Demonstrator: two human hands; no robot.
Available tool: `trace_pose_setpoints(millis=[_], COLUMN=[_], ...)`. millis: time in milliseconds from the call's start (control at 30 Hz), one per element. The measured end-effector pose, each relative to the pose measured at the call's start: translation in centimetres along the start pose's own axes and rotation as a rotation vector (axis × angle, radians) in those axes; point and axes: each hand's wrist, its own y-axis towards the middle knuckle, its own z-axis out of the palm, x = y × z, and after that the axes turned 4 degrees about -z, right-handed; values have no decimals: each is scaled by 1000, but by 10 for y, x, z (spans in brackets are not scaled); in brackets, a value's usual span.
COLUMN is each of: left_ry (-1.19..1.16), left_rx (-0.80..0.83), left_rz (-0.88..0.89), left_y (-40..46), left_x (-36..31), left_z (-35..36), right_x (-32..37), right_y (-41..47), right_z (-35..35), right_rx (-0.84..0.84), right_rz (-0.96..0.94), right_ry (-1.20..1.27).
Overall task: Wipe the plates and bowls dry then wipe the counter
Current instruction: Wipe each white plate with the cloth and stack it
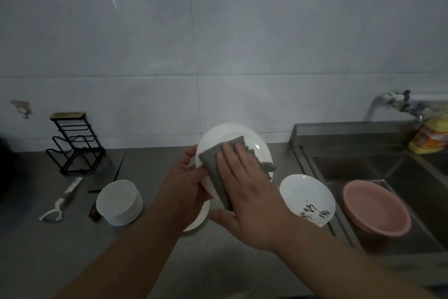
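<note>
Plate (244, 140): white, held tilted above counter (169, 269), centre of view; face toward camera.
Left hand (186, 184): grips plate's left edge, thumb on rim, fingers curled behind.
Right hand (244, 189): fingers straight & together, pressing cloth flat on plate face; thumb out to the side at lower left.
Cloth (218, 167): grey, folded, betw. right palm & plate; frayed edge sticks out to the right.
Second plate (198, 222): white, flat on counter under the hands, mostly hidden.
Bowl stack (118, 201): white, upside down, left of hands.
Dish w/ black lettering (308, 198): right of hands, near sink (378, 167) edge.
Pink basin (375, 206): in sink.
Peeler (60, 201), knife (106, 177): on counter, far left.
Wire rack (75, 143): black, by wall, back left.
Tap (397, 104): on wall above sink.
</note>
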Motion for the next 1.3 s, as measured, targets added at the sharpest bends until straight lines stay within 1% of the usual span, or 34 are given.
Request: trace_pose_setpoints(millis=[33, 100, 167, 200, 233, 367, 433, 467, 567, 733, 800, 867, 967, 1067, 1167, 1233, 1300], left_ry=[-13, -23, 3, 13, 14, -19, -28, -34, -10, -18, -49, -92, -91, -72, -77, -99, -125], left_rx=[16, 27, 42, 53, 61, 69, 69, 72, 112, 160, 150, 132, 115, 173, 184, 168, 176], left_rz=[-4, -19, -37, -37, -28, 3, 2, -5, -35, -45, -17, 16, 22, -14, 20, 56, 63], left_y=[0, -1, -2, -1, -1, 4, 7, 8, 10, 13, 17, 20, 21, 19, 19, 22, 24], left_x=[-3, -5, -3, -3, -4, -16, -21, -22, -21, -22, -27, -31, -31, -27, -29, -30, -27], left_z=[-4, -10, -14, -15, -16, -27, -36, -40, -45, -50, -53, -56, -62, -61, -54, -51, -52], right_x=[-6, -19, -26, -24, -19, 11, 9, 4, -13, -34, -27, -6, 23, 3, -20, -11, 11], right_y=[0, 4, 12, 16, 18, 7, -2, -2, 10, 48, 46, 32, 17, 39, 63, 64, 51], right_z=[0, -4, -9, -11, -11, -1, 5, 5, -9, -31, -21, -2, 18, 2, -18, -13, 7], right_rx=[4, -5, -28, -44, -61, -45, -62, -87, -143, -235, -314, -418, -433, -425, -429, -456, -518], right_rz=[22, 152, 292, 318, 301, 93, 76, 107, 232, 274, 323, 406, 520, 601, 583, 586, 622], right_ry=[-39, -85, -90, -82, -69, -73, -81, -76, 5, 186, 266, 364, 527, 516, 499, 511, 597])
